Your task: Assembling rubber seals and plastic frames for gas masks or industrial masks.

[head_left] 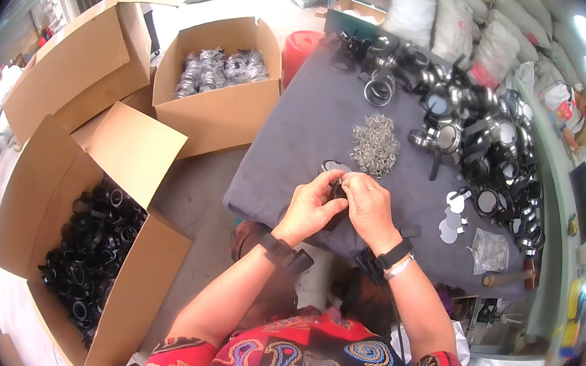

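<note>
Near the front edge of the grey-covered table, both my hands meet over a round black part with a pale disc face (pixel 337 166). My left hand (pixel 308 207) is closed around it, thumb and forefinger at its near side. The fingers of my right hand (pixel 370 208) are pinched together against the same part; whatever lies between the fingertips is hidden. Just beyond the fingers is a heap of small silver metal pieces (pixel 376 146). To the right, flat pale discs (pixel 453 217) lie overlapping beside a clear plastic bag (pixel 489 252).
A large pile of black parts with silver rings (pixel 489 134) covers the table's far and right sides. On the left stand open cartons, one holding black ring parts (pixel 90 253), another plastic-wrapped silver rings (pixel 222 72). A red drum (pixel 299 53) and stacked sacks (pixel 454 31) stand behind.
</note>
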The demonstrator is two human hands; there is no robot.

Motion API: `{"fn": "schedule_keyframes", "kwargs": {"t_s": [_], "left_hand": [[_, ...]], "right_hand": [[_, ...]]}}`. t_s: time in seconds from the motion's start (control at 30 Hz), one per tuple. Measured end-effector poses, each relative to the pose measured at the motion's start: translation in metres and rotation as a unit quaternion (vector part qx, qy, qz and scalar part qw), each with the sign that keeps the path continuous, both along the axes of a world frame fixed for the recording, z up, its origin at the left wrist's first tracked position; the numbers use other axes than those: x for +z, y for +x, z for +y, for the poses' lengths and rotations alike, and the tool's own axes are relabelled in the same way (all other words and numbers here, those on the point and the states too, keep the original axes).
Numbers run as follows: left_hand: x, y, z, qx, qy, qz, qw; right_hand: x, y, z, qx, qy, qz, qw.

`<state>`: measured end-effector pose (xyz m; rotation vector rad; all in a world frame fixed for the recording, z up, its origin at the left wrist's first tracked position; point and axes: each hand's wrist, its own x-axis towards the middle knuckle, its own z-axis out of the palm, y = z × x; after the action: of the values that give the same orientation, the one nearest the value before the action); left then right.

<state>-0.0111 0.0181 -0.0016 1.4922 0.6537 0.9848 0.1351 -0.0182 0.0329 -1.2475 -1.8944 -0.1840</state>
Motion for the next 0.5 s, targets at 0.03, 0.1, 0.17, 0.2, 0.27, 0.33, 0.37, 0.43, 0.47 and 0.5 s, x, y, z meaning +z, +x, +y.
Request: {"fn": "schedule_keyframes", "kwargs": {"t_s": [0.03, 0.1, 0.17, 0.2, 0.27, 0.33, 0.37, 0.43, 0.47, 0.5], "left_hand": [[0.004, -0.001, -0.001, -0.002, -0.003, 0.023, 1.0], [0.008, -0.001, -0.002, -0.004, -0.007, 0.01, 1.0], [0.009, 0.001, -0.003, -0.01, -0.009, -0.004, 1.0], [0.007, 0.003, -0.003, 0.001, -0.009, -0.02, 1.0], [-0.004, 0.002, 0.0, 0.023, 0.004, -0.02, 1.0], [-0.002, 0.002, 0.002, 0.054, -0.001, -0.001, 0.999], [-0.001, 0.004, 0.001, 0.079, 0.011, 0.001, 0.997], [-0.002, 0.006, 0.002, 0.105, -0.007, 0.013, 0.994], [-0.003, 0.007, 0.002, 0.118, -0.014, 0.025, 0.993], [-0.002, 0.008, 0.003, 0.116, -0.014, 0.025, 0.993]], "right_hand": [[0.001, 0.001, 0.0, -0.004, -0.004, -0.016, 1.0], [0.004, 0.001, -0.001, -0.001, -0.003, -0.035, 0.999], [0.006, 0.002, -0.002, -0.001, -0.002, -0.054, 0.999], [0.007, 0.003, -0.002, 0.014, -0.022, -0.015, 1.0], [0.008, 0.001, -0.004, 0.023, -0.04, 0.024, 0.999], [0.007, 0.0, -0.003, 0.035, -0.071, 0.016, 0.997], [0.006, 0.004, -0.003, 0.03, -0.09, 0.003, 0.995], [0.005, 0.009, -0.004, 0.027, -0.098, 0.053, 0.993], [0.006, 0.011, -0.005, 0.032, -0.107, 0.104, 0.988], [0.01, 0.017, -0.006, -0.007, -0.114, 0.156, 0.981]]}}
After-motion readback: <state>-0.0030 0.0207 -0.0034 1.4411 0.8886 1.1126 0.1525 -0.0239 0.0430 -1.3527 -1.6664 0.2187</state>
